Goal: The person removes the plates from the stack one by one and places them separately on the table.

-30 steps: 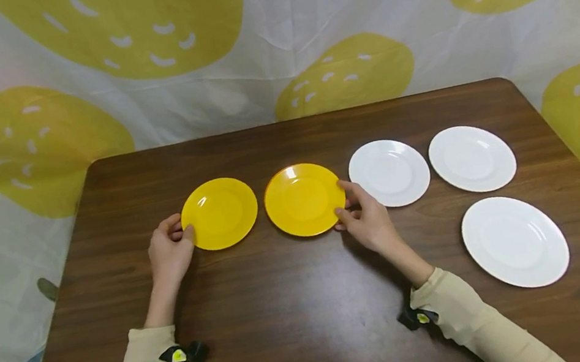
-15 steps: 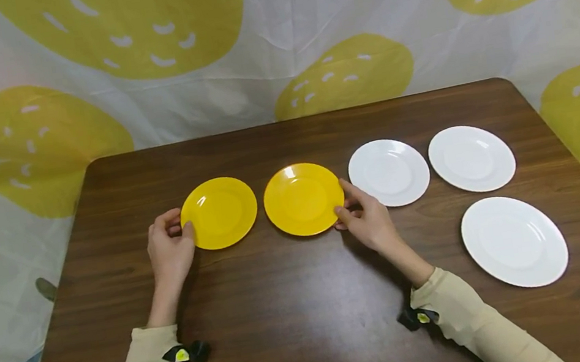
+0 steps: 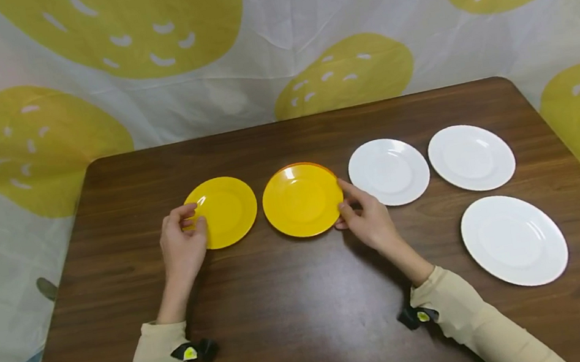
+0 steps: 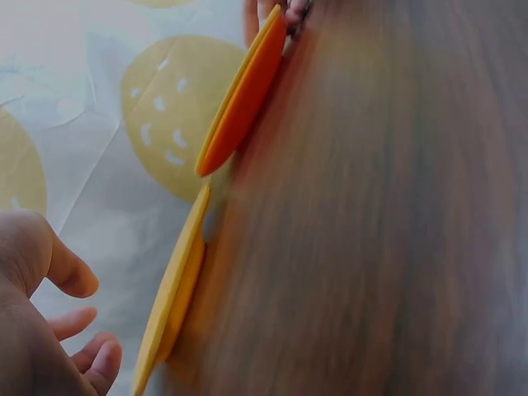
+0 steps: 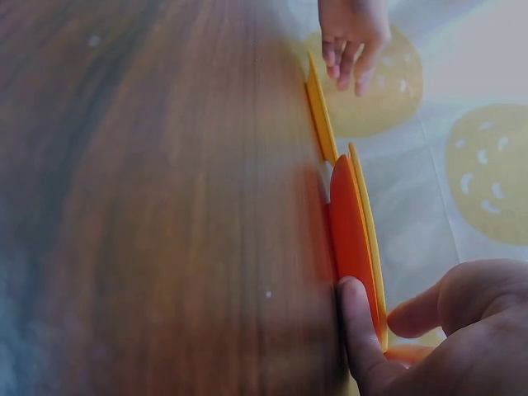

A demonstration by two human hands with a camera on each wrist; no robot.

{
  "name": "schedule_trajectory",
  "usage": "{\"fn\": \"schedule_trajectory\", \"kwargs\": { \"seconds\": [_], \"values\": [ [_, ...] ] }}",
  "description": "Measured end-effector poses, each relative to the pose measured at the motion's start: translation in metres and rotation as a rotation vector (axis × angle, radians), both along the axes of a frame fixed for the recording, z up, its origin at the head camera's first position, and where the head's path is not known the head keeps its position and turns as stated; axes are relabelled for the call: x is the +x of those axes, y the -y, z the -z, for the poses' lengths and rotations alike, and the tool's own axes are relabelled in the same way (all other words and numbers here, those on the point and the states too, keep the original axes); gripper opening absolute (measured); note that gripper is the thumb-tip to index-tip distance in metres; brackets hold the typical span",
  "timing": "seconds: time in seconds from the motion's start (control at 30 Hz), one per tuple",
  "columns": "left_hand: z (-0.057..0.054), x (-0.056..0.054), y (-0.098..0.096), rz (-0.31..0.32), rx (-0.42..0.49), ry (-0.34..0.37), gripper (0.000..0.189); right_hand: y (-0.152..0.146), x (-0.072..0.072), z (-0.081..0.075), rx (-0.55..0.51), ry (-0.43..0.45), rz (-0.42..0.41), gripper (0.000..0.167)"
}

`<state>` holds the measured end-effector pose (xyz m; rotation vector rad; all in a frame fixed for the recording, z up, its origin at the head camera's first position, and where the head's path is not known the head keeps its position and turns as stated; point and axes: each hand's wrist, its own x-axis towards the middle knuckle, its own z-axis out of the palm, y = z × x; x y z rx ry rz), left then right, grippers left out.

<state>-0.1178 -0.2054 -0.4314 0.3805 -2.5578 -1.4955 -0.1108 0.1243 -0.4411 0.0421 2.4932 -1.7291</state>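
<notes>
A yellow plate (image 3: 229,213) lies on the table at left. My left hand (image 3: 183,240) hovers just above its left rim with loosely curled fingers; the left wrist view shows a gap between the fingertips (image 4: 81,276) and this plate. Right of it is a second yellow plate (image 3: 302,201), stacked on an orange plate (image 5: 348,221), which shows in the head view only as a thin rim at the back. My right hand (image 3: 366,216) pinches these two plates together at their right edge, one finger beneath the orange one.
To the right, three white plates lie flat on the brown wooden table (image 3: 298,316): one close beside my right hand (image 3: 390,172), one at the back right (image 3: 471,156), one nearer (image 3: 514,241). Behind the table hangs a patterned cloth (image 3: 234,99).
My left hand has let go of the left yellow plate and moved right, over its rim. The right hand stays on the stacked plates, where more of the orange rim now shows.
</notes>
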Motion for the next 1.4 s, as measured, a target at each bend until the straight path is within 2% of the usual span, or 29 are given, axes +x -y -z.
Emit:
{"fn": "schedule_trajectory", "kwargs": {
  "seconds": [0.2,0.33,0.57,0.7,1.1,1.4],
  "values": [
    [-0.002,-0.003,-0.011,0.081,0.073,-0.02,0.032,-0.001,0.001,0.0,0.0,0.016,0.001,0.052],
    [0.0,-0.004,-0.018,0.138,0.125,0.017,0.031,0.0,0.001,0.001,0.004,0.021,0.001,0.053],
    [-0.001,-0.005,-0.029,0.268,0.073,0.085,0.032,0.0,0.001,-0.001,0.031,0.0,-0.007,0.054],
    [-0.004,-0.006,-0.037,0.311,0.062,0.104,0.032,0.0,0.002,-0.002,0.038,0.001,-0.008,0.054],
    [-0.006,-0.005,-0.054,0.358,0.123,0.115,0.03,0.001,0.001,-0.002,0.021,-0.001,-0.011,0.052],
    [-0.006,-0.007,-0.061,0.378,0.131,0.131,0.039,0.001,0.001,-0.003,0.031,-0.002,-0.01,0.05]
  ]
}}
